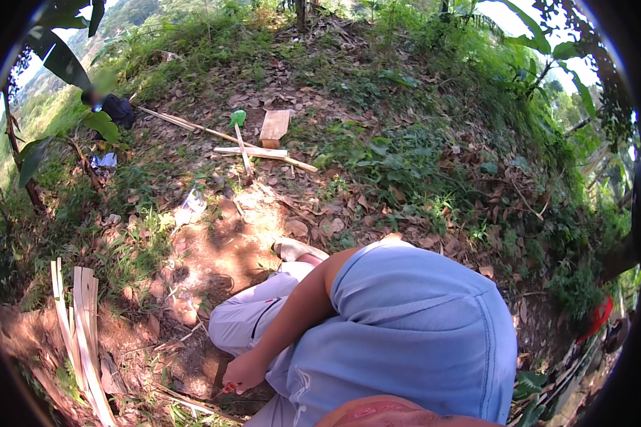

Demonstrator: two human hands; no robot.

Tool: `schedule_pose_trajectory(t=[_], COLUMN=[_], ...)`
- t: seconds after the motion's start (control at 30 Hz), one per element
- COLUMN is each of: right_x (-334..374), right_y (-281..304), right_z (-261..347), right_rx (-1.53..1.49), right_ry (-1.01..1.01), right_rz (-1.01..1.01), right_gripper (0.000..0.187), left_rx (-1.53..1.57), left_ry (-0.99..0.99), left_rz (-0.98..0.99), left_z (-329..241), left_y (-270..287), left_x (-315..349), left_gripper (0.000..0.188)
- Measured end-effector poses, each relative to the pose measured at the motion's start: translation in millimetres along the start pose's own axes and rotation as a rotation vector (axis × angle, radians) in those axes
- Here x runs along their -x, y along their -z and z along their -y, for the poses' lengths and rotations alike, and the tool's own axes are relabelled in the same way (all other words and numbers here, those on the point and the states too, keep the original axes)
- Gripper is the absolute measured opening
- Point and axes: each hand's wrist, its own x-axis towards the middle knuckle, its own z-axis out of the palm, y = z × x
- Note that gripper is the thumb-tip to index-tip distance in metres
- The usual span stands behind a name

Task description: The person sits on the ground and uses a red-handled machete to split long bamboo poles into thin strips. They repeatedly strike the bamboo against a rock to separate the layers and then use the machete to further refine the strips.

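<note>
My right arm, in a light blue sleeve, bends at the elbow and reaches down at bottom centre. My right hand (246,371) is closed beside my bent knee, close to the ground. Something small and reddish shows at its fingertips, too small to make out. My left hand is out of view. Left of the right hand stand several long pale split wood strips (84,334), upright and slightly tilted. My pale trouser leg (242,320) is folded, with the shoe (299,250) on the soil beyond it.
Farther ahead lie a wooden board (275,127), crossed pale sticks (253,152), a long pole (192,127) and a green object (238,118). Crumpled clear plastic (191,206) rests on bare soil. A dark bundle (118,111) sits far left; something red (598,317) shows right.
</note>
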Motion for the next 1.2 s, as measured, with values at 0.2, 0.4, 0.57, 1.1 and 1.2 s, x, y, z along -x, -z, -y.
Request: schedule_pose_trajectory(t=[0.2, 0.4, 0.57, 1.1, 1.2], right_x=[9.4, 64.6, 53.4, -229.2, -235.1], right_y=[14.1, 121.3, 142.2, -151.2, -182.1], right_z=[17.0, 94.9, 117.0, 40.4, 33.9], right_rx=[-0.240, -0.396, -0.376, -0.131, -0.195], right_ry=[-0.034, -0.230, -0.295, 0.157, 0.023], right_rz=[-0.123, -0.140, -0.132, 0.191, 0.219], right_gripper=[0.041, 0.054, 0.071, 0.044, 0.042], left_rx=[0.137, 0.360, 0.442, 0.128, 0.046], left_ry=[0.047, 0.140, 0.041, 0.161, 0.140], left_rz=[-0.060, -0.214, -0.399, -0.770, -0.936], left_z=[55.7, 218.4, 230.7, 166.1, 176.9], left_y=[29.0, 50.1, 51.6, 39.3, 36.0], left_x=[14.3, 129.1, 191.8, 151.5, 132.5], left_gripper=[0.055, 0.055, 0.064, 0.061, 0.056])
